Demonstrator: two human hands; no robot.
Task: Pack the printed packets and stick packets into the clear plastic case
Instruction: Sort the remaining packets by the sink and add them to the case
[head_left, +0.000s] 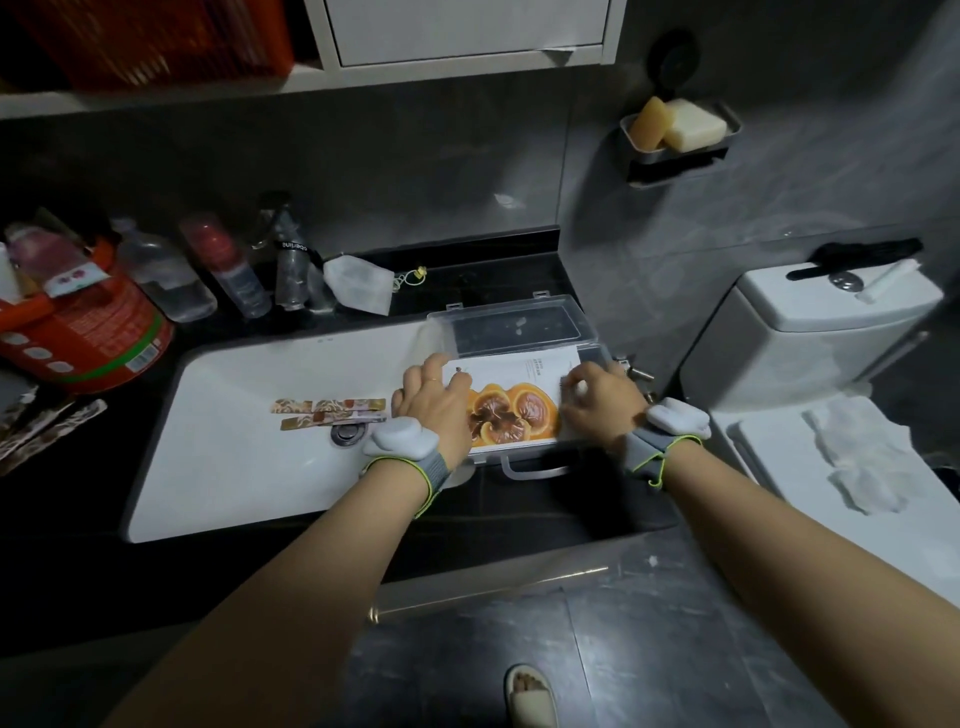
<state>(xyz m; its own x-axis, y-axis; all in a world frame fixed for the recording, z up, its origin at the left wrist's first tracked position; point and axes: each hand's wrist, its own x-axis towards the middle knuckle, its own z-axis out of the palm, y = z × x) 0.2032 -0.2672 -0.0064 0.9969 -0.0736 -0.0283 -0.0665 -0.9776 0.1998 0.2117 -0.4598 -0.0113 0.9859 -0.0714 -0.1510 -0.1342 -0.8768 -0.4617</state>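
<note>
Currently, brown patterned stick packets (330, 413) lie in the white sink basin (234, 467). The left hand (436, 410) presses nearly straight fingers on the left edge of the white mushroom-printed packet (514, 410), which lies inside the open clear plastic case (519, 325) on the black table (483, 270). The right hand (597, 405) curls its fingers round the packet's right edge.

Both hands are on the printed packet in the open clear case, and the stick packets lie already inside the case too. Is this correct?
Not quite. In the head view the stick packets lie in the white sink, left of the clear case, not inside it. The left hand and right hand are indeed on the printed packet in the open case.
</note>
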